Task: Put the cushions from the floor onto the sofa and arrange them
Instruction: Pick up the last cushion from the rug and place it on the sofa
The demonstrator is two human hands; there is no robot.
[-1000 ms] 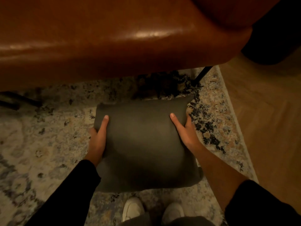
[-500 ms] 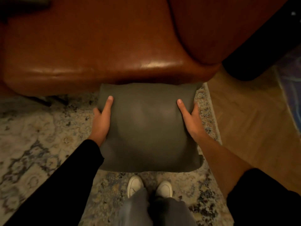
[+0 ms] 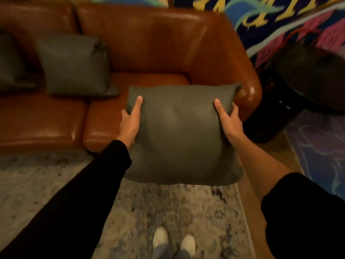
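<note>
I hold a dark grey cushion (image 3: 179, 135) in the air in front of the right end of a brown leather sofa (image 3: 158, 43). My left hand (image 3: 130, 122) grips its left edge and my right hand (image 3: 228, 120) grips its right edge, thumbs on top. The cushion's far edge hangs over the sofa's right seat and armrest. A second grey cushion (image 3: 74, 64) leans upright against the sofa back at the middle. Part of a third dark cushion (image 3: 11, 64) shows at the far left of the sofa.
A pale patterned rug (image 3: 168, 212) covers the floor under my white shoes (image 3: 173, 240). A dark round side table (image 3: 308, 77) stands right of the sofa's armrest. A colourful patterned rug (image 3: 317, 146) and wall hanging lie to the right, with a strip of wooden floor between.
The cushion has risen from the floor up to sofa-seat height in both hands. My view has lifted, so the sofa back and the other cushions have come into sight.
</note>
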